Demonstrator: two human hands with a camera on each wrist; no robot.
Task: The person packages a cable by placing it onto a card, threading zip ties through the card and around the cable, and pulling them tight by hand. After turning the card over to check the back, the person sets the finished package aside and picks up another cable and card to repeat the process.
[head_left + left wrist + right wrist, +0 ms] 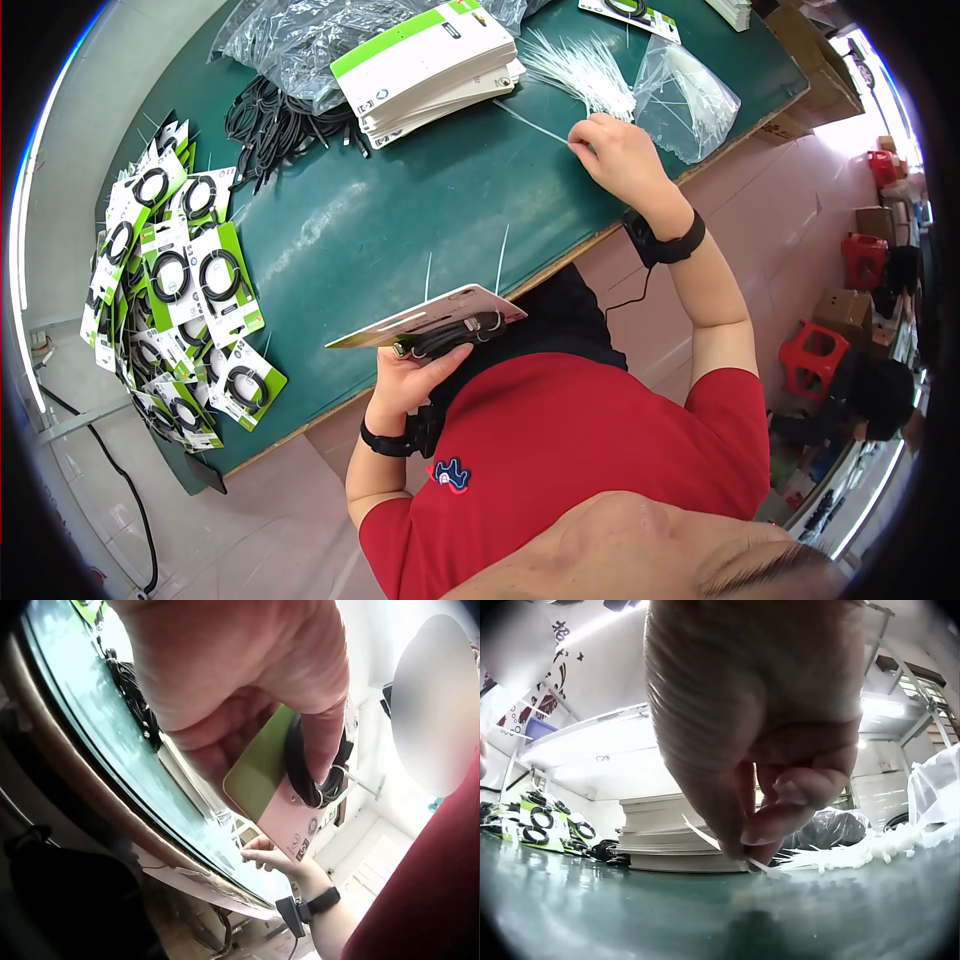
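My left hand (405, 383) grips a card (400, 322) with a coiled black cable (450, 338) on it, thumb across the coil, at the table's near edge. Two white ties stick up from that card. In the left wrist view the thumb presses the coil (302, 761) against the green and white card (262, 769). My right hand (625, 165) pinches one white zip tie (535, 124) between thumb and fingers, just in front of the zip tie pile (585, 75). The right wrist view shows those fingertips low over the table, holding the tie (702, 833).
A card stack (425, 65) stands at the back beside loose black cables (275, 125) and a plastic bag (290, 45). Finished-looking carded cables (170, 275) are heaped at the left. Another bag (690, 100) of ties lies at the right edge. Red stools (812, 360) stand on the floor.
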